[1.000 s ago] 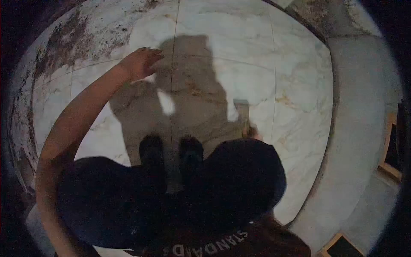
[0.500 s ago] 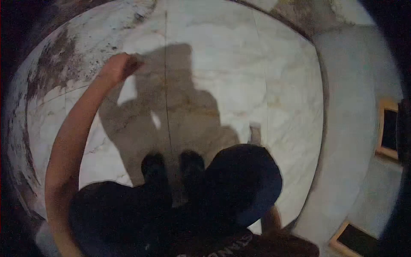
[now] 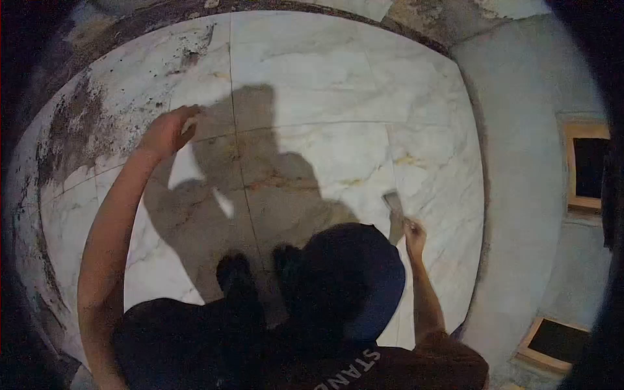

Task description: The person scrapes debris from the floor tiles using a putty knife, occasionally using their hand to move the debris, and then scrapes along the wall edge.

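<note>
My right hand (image 3: pixel 414 235) is closed around a putty knife (image 3: pixel 392 200), whose flat blade points forward and left just over the marble-patterned tile floor (image 3: pixel 338 153). On the left side, my left hand (image 3: pixel 169 134) hovers near the edge of the dark, speckled dirt, thumb and fingers apart and nothing showing between them. Between the hands, my shadow falls across the tiles. My knees are bent, with my dark shoes (image 3: pixel 234 270) on the floor below.
Dark grime (image 3: pixel 81 123) and crumbs cover the left tiles. A grey wall (image 3: pixel 526 162) runs along the right, with wood-framed dark openings (image 3: pixel 588 168) in it. A dark rough strip (image 3: pixel 312 10) borders the far floor edge.
My right hand has come out from behind my knee with the putty knife into view. My left hand has shifted slightly left and lower, and its fingers have loosened.
</note>
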`<action>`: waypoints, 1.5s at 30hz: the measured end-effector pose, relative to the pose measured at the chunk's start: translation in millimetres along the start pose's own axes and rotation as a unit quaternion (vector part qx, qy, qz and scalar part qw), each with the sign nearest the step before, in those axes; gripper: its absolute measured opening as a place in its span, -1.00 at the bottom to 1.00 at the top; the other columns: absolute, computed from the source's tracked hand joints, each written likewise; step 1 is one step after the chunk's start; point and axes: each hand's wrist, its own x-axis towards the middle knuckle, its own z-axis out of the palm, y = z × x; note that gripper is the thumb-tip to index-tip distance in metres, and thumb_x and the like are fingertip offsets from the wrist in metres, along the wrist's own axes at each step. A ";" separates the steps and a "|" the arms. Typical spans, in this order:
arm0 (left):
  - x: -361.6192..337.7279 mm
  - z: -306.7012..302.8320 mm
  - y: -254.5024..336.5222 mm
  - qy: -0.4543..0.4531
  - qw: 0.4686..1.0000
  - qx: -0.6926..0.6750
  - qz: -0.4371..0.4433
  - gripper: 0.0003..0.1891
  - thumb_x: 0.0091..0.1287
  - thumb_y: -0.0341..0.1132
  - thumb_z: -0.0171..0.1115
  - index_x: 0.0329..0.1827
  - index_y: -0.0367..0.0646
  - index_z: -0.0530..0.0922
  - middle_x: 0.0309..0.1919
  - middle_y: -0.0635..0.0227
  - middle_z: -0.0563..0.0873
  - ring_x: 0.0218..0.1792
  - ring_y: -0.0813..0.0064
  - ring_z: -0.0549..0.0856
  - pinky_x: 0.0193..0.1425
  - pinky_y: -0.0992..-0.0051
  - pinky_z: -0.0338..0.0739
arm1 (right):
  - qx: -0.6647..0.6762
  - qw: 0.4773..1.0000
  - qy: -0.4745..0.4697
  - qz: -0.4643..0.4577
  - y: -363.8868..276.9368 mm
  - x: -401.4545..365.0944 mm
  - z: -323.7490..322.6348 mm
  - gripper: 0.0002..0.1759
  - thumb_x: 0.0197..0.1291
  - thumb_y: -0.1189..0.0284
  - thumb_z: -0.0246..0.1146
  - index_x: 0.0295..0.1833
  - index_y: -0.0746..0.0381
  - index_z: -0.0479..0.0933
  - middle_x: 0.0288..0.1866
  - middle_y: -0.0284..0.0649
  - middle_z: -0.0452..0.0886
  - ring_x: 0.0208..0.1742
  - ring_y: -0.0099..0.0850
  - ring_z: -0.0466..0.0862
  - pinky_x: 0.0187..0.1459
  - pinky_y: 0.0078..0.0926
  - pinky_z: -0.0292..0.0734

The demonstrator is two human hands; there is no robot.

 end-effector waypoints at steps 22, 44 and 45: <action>-7.5 19.2 -54.5 -0.073 0.997 0.031 0.009 -0.58 0.47 -0.17 0.13 0.33 -0.10 0.50 0.21 0.05 0.64 0.21 0.03 0.63 0.31 0.14 0.50 | -0.319 0.939 0.067 -0.110 -116.8 124.1 150.3 -0.50 0.23 0.13 0.34 0.16 0.22 0.62 -0.21 0.05 0.74 -0.20 -0.11 0.74 -0.15 -0.21 0.60; -54.4 44.4 18.6 -0.066 0.972 0.145 0.171 -0.68 0.47 -0.15 0.13 0.02 -0.18 0.68 -0.14 0.10 0.76 -0.09 0.16 0.74 0.05 0.21 0.60 | -0.455 0.881 -0.043 -0.122 -112.8 291.2 118.4 -0.46 0.11 0.41 0.43 0.23 0.27 0.54 0.15 -0.01 0.66 0.07 -0.24 0.70 0.06 -0.23 0.58; -41.4 38.3 28.4 -0.035 0.973 0.142 0.179 -0.68 0.47 -0.15 0.13 0.07 -0.16 0.66 -0.02 0.12 0.74 0.04 0.18 0.71 0.16 0.22 0.57 | -0.463 0.866 -0.080 -0.172 -110.5 343.2 122.1 -0.53 0.20 0.33 0.41 0.15 0.35 0.57 -0.01 0.00 0.71 -0.03 -0.24 0.73 -0.05 -0.27 0.60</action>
